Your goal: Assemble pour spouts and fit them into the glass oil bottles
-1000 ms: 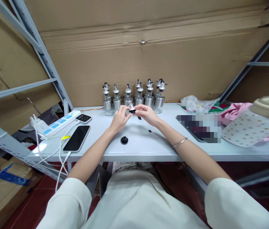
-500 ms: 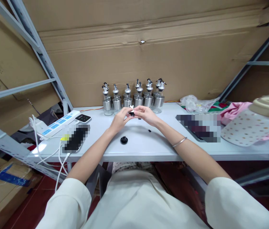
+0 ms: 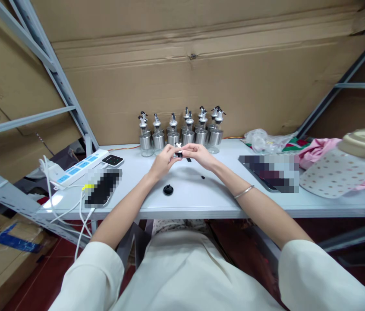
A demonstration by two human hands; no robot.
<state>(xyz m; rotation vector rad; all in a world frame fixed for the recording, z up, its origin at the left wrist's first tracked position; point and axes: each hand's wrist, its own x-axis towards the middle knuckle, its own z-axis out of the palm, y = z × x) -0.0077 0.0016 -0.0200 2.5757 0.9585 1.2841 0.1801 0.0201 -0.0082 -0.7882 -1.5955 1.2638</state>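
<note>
Both hands meet above the table, in the middle of the head view, at a small white-and-black pourer spout [image 3: 178, 145]. My left hand [image 3: 163, 161] pinches it from the left side. My right hand [image 3: 199, 156] has its thumb and fingertips closed on it from the right. Fingers cover much of the spout. In front of my left hand, a round black cap [image 3: 168, 190] lies on the table. Below my right hand sits a tiny black piece [image 3: 202, 177], and another small black piece [image 3: 188, 160] shows just under the fingers.
Several glass-and-steel oil bottles [image 3: 188, 137] with pourers stand in rows behind my hands. At left are a power strip [image 3: 82, 168], a black-and-white device [image 3: 113, 160] and a phone [image 3: 103, 190]. A tablet-like slab [image 3: 268, 175] and a dotted flask [image 3: 338, 170] are at right.
My hands stay at nearly the same place, with the spout turned slightly between the fingers. The small black piece under them shows more now.
</note>
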